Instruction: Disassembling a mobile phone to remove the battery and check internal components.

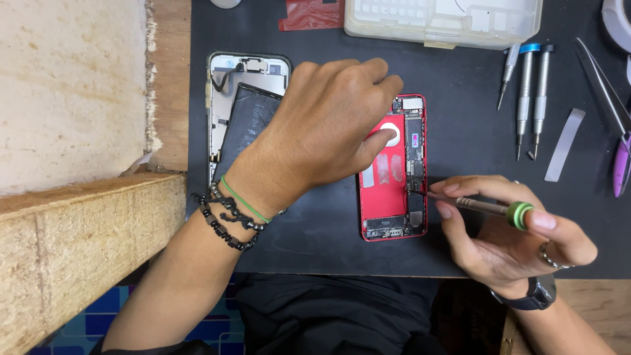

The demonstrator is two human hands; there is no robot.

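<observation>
- Light was bright and even, falling from overhead.
- Shadows were soft and short under the left hand point(328, 131) on the dark mat point(473, 144).
- A faint sheen showed on the screwdrivers point(526, 98).
- Focus was sharp throughout; slight blur softened the bottom edge.

Second opened phone point(244, 112), clear plastic parts box point(444, 21), three spare screwdrivers point(526, 92), tweezers point(603, 85) on black mat point(473, 98)
</observation>
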